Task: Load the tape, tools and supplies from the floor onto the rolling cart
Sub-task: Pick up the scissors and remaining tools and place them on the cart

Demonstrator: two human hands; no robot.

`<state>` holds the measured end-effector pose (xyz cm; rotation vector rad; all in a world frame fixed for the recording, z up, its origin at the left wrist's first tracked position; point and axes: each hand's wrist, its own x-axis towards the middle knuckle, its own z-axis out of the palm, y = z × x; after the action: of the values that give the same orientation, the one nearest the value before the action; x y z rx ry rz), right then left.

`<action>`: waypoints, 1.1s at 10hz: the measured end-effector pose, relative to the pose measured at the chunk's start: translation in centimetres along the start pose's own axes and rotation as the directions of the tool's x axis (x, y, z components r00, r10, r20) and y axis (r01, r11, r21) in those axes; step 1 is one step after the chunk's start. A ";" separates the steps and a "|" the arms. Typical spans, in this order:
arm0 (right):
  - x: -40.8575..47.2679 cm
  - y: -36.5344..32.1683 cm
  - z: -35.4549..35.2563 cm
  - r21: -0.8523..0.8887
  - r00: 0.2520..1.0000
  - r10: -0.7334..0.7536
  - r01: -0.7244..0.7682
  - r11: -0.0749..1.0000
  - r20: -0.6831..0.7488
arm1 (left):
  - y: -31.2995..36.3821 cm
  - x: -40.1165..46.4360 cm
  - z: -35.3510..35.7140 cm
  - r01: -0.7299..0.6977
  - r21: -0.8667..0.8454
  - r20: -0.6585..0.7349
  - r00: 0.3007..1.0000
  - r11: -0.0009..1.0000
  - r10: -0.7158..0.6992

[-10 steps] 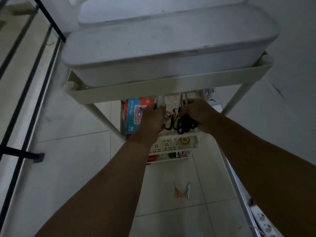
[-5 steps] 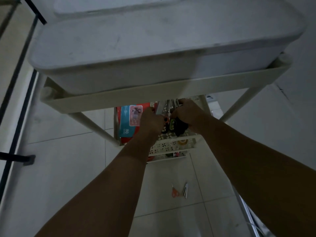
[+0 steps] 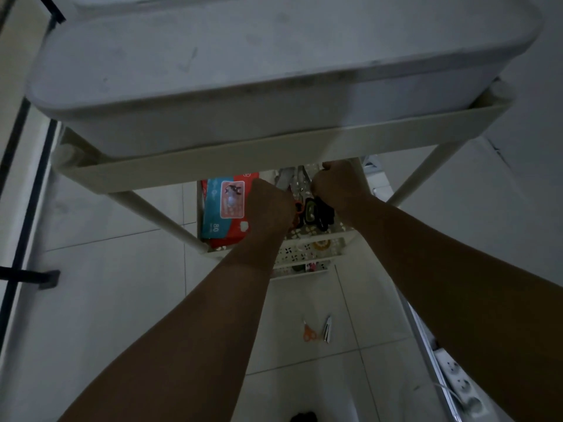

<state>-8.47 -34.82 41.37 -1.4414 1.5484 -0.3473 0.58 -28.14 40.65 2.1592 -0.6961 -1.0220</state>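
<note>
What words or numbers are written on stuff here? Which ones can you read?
"80": on the blue and red flat packet lying on the cart's middle shelf.
The rest of the print on that packet's pink picture panel is too blurred to read.
No other text shows.

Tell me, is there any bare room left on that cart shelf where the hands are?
Little. The packet fills the shelf's left end, and scissors crowd the middle between the left hand and right hand. The floor left of the cart is bare; orange scissors lie on the tiles nearer the person.
</note>
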 end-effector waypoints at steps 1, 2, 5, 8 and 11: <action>-0.2 0.2 -0.5 -0.059 0.998 -0.055 0.055 0.997 0.006 | 0.0 -0.4 0.0 -0.076 0.081 -0.056 0.995 0.994 0.081; -0.5 0.8 -0.7 -0.064 0.996 -0.085 0.084 0.994 -0.003 | -0.3 -0.4 0.0 -0.142 0.256 -0.079 0.983 0.956 0.167; -2.8 1.0 -0.4 0.010 0.930 -0.366 0.366 0.930 0.026 | -0.5 -1.9 1.2 -0.226 0.383 -0.247 0.909 0.896 0.335; -6.2 4.4 -1.2 -0.034 0.845 -0.521 0.521 0.853 -0.120 | -3.6 -6.3 2.2 -0.595 0.192 -0.297 0.723 0.781 0.624; -10.4 16.6 -0.5 0.038 0.902 -0.399 0.410 0.911 -0.164 | -13.6 -10.2 9.3 -0.364 0.022 -0.102 0.926 0.931 0.364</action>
<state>-20.65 -21.45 33.83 -1.7104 1.3273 -0.7701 -10.15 -15.23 30.89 1.9686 -1.0028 -0.7059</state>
